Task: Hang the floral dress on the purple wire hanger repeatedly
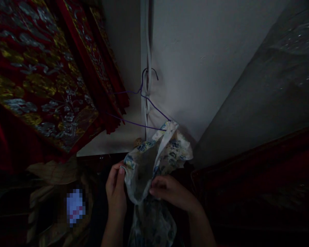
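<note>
A white garment with a blue flower print point(175, 147) hangs by one shoulder from a thin purple wire hanger point(154, 107). The hanger's hook point(145, 72) is caught on a pale cord; its left arm is bare of the garment and runs toward the red cloth. My left hand point(116, 183) pinches the left edge of the garment's neck opening between thumb and fingers. On the opposite edge, my right hand point(167, 188) is closed on the fabric near the bottom of the opening. The garment's lower part drops between my forearms into shadow.
Red cloth with gold and silver embroidery point(38, 75) hangs at the left. A pale cord point(148, 41) runs down the white wall point(195, 51). Clear plastic sheeting point(280, 85) covers the right side, with dark red fabric point(273, 161) below. A woven basket point(54, 171) stands lower left.
</note>
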Motion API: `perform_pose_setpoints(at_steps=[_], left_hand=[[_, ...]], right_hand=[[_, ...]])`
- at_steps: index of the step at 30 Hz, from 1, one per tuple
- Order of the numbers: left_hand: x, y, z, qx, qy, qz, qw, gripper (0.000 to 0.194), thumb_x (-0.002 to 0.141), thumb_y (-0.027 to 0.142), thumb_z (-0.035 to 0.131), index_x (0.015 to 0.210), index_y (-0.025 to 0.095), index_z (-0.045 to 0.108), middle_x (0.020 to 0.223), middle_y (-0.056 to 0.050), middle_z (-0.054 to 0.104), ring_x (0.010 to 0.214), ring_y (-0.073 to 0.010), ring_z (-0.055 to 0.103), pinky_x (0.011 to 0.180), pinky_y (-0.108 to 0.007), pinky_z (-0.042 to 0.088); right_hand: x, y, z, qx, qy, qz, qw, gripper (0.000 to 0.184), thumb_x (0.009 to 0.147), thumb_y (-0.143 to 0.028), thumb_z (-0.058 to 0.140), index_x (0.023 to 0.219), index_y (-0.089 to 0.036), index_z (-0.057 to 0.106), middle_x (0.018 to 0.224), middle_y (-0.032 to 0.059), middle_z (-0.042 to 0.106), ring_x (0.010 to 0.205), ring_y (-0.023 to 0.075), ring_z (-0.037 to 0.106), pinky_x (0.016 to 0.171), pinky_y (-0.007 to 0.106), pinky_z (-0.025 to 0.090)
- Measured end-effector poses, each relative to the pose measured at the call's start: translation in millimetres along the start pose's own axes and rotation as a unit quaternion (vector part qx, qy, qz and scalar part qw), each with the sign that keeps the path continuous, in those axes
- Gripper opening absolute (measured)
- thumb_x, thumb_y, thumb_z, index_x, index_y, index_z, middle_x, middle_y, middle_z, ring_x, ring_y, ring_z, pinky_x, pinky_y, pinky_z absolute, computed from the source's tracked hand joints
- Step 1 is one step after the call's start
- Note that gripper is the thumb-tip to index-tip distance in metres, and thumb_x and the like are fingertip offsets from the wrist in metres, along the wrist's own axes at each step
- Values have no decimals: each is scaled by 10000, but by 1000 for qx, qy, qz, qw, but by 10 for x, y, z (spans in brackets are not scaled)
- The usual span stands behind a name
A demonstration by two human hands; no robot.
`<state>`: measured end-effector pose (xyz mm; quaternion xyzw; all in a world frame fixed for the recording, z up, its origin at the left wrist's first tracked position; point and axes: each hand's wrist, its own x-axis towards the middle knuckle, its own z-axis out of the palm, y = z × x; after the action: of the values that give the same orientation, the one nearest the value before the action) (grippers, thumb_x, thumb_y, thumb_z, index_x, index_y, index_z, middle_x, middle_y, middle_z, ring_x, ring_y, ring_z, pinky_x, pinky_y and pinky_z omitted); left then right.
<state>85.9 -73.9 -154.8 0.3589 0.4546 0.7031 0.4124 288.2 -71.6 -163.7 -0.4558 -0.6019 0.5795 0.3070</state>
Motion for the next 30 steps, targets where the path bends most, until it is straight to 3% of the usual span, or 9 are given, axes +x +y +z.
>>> perform_pose_setpoints(at_steps=[5, 9, 13, 16, 19, 22, 25, 27, 30], left_hand=[[-181, 171, 131, 30, -136, 15, 990, 226, 927, 430, 660, 897, 211, 709, 996, -53, 711, 919, -198, 653, 819, -262, 526], [-371, 311, 309, 87, -270, 37, 958, 171, 959, 356, 618, 944, 219, 718, 1004, -76, 730, 931, -222, 678, 834, -300, 530], [-499, 440, 375, 133, -323, 87, 933, 140, 978, 281, 584, 961, 236, 716, 1098, -91, 733, 1029, -240, 686, 923, -338, 517], [-511, 535, 329, 161, -375, 117, 905, 143, 972, 235, 593, 1005, 263, 730, 1144, -80, 733, 1127, -255, 666, 1010, -372, 493], [-417, 613, 213, 175, -390, 130, 895, 355, 972, 216, 604, 1309, 325, 620, 1284, -62, 695, 1242, -248, 616, 1083, -386, 453], [-180, 677, 47, 145, -301, 143, 932, 502, 1011, 239, 548, 1478, 362, 411, 1388, -54, 630, 1226, -211, 618, 1073, -362, 451], [103, 707, -114, 174, -259, 137, 940, 383, 1045, 320, 476, 1429, 316, 471, 1413, -62, 599, 1268, -218, 575, 1109, -362, 403], [224, 680, -195, 200, -343, 91, 913, 391, 1056, 436, 409, 1389, 274, 534, 1349, -74, 639, 1263, -242, 573, 1107, -370, 400], [268, 568, -302, 223, -506, 0, 833, 560, 1029, 608, 308, 1348, 243, 589, 1215, -82, 702, 1134, -263, 638, 1001, -368, 481]], right_hand=[[115, -106, 85, 45, 201, -63, 977, 432, 869, -620, 631, 907, -198, 714, 916, 70, 723, 916, 242, 663, 844, 343, 510], [167, -52, 195, 80, 219, -60, 971, 537, 870, -728, 528, 891, -226, 718, 961, 85, 728, 961, 269, 649, 884, 393, 514], [133, -32, 196, 148, 245, -73, 955, 575, 774, -795, 580, 843, -237, 704, 901, 95, 723, 929, 293, 660, 820, 405, 544], [88, -232, 176, 273, 161, -76, 945, 673, 740, -862, 551, 878, -229, 734, 867, 107, 732, 938, 313, 686, 832, 419, 556], [67, -449, 219, 397, 63, -74, 913, 739, 695, -865, 612, 990, -205, 760, 886, 113, 749, 994, 332, 695, 901, 446, 540], [57, -473, 320, 468, 7, -19, 884, 727, 670, -827, 686, 1022, -196, 764, 911, 113, 754, 1017, 334, 697, 943, 458, 518], [49, -353, 423, 460, -43, 62, 885, 669, 588, -734, 819, 959, -180, 765, 898, 101, 745, 957, 306, 701, 931, 430, 506], [46, -297, 467, 415, -98, 101, 899, 650, 498, -587, 931, 970, -175, 756, 899, 64, 729, 886, 244, 686, 891, 369, 497], [47, -339, 463, 313, -182, 122, 924, 644, 415, -343, 989, 982, -181, 731, 843, -17, 666, 753, 134, 598, 760, 264, 461]])
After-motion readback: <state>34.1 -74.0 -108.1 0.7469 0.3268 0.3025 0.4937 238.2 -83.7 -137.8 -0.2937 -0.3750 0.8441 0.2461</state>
